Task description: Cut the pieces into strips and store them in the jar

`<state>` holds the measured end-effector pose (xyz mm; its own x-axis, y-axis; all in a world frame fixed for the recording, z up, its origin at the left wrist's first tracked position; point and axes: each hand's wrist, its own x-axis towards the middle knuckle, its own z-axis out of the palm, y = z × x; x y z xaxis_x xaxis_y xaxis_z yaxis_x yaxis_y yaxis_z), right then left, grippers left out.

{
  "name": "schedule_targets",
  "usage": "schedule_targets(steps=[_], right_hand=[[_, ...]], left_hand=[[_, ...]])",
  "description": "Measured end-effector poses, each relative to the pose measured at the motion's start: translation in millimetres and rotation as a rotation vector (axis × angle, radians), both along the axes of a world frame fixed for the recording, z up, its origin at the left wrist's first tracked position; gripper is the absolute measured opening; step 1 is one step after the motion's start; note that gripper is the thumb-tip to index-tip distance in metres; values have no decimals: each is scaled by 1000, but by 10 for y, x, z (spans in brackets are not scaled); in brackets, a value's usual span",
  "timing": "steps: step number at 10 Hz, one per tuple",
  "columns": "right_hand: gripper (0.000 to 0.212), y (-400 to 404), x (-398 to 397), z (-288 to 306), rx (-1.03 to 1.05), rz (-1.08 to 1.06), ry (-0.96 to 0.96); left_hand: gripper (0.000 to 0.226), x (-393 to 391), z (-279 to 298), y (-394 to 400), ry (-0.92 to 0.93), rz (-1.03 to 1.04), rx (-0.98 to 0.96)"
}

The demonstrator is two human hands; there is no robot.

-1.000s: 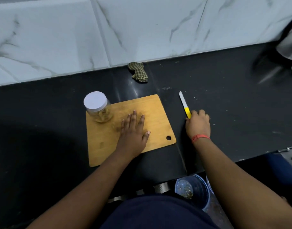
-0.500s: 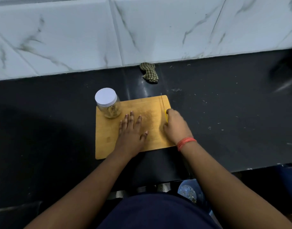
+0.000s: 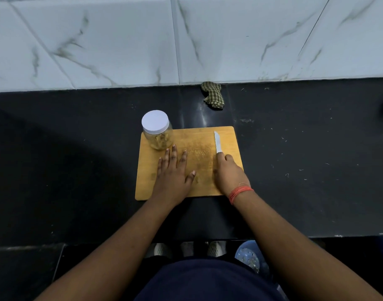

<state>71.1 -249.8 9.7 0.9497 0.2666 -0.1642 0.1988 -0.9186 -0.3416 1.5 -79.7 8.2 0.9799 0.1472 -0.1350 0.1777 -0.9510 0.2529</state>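
Right hand (image 3: 228, 173) closed around the knife (image 3: 217, 142) handle, the handle itself hidden inside the grip; blade flat along the right side of the board (image 3: 234, 144), tip pointing away toward the wall, likely kept there so the edge stays clear of the other hand. Left hand (image 3: 173, 172) spread open and pressed palm-down on the board, pinching nothing, fingers splayed, probably to steady the board or sweep it. Middle fingertip just beside the jar (image 3: 157, 132), contact not certain.

Jar upright on the board's far left corner, white lid on, pale strips visible through the clear wall. No uncut pieces visible on the board, only faint marks and crumbs between the hands; anything under the left palm hidden. Judging from that, cutting and storing look finished or close to it.

Board square on the dark surface (image 3: 305, 148), near its front edge. Checked cloth (image 3: 213, 95) bunched against the wall behind, well apart from the work.
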Motion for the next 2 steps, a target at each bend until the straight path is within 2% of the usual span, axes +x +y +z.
schedule_targets(steps=[2], right_hand=[[35, 25, -64, 89, -31, -20, -205]], left_hand=[[71, -65, -15, 33, -31, -19, 32]])
